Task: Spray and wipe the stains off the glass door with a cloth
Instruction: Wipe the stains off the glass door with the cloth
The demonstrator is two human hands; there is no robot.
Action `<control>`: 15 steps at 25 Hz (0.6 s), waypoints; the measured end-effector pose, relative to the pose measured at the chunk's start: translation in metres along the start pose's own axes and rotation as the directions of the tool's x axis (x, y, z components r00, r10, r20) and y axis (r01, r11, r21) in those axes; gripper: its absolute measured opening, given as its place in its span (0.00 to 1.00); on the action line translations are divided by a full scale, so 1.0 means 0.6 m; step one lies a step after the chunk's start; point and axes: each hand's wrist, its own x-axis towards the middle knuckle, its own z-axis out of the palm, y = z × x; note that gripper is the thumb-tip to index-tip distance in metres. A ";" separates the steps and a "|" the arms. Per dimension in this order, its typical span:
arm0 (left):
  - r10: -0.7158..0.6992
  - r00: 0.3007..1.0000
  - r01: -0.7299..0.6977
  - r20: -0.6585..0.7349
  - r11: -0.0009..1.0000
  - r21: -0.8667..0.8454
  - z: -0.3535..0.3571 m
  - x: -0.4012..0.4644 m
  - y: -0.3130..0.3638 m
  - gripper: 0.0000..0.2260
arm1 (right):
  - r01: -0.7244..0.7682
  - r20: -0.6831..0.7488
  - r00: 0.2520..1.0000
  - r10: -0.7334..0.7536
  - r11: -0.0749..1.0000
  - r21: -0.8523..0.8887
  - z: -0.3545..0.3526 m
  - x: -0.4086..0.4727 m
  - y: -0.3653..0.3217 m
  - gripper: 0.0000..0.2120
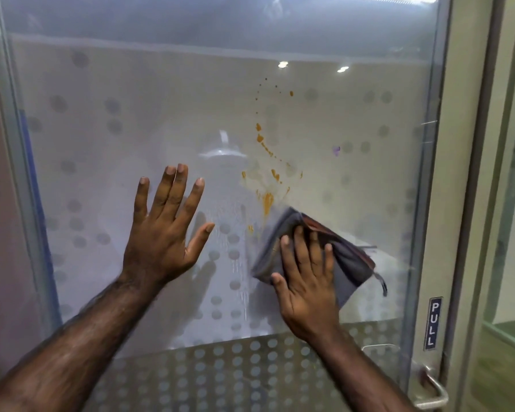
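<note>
Orange stains (268, 200) run in a splattered trail down the middle of the glass door (131, 114), ending just above a folded grey cloth (351, 257) pressed flat against the pane toward the door's right edge. The right hand (306, 281) lies on the cloth with fingers spread, while the left hand (164, 230) rests open and bare on the glass beside it, fingers fanned. A "PULL" sign (432, 324) and a metal handle (434, 391) sit at the door's lower right corner.
</note>
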 end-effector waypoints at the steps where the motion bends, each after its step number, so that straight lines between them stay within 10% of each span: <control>1: -0.001 1.000 0.001 0.000 1.000 0.001 0.000 0.001 0.000 0.34 | -0.020 -0.003 1.000 0.020 1.000 -0.006 0.001 -0.014 0.021 0.32; 7: 0.007 1.000 -0.007 0.000 1.000 0.011 0.004 0.001 0.002 0.34 | -0.317 -0.166 0.936 0.312 0.948 -0.008 -0.049 0.153 0.078 0.32; 15: 0.054 0.994 -0.059 -0.098 0.997 -0.045 -0.021 0.015 -0.024 0.29 | 0.054 0.000 0.999 -0.054 0.989 0.139 -0.053 0.083 0.031 0.36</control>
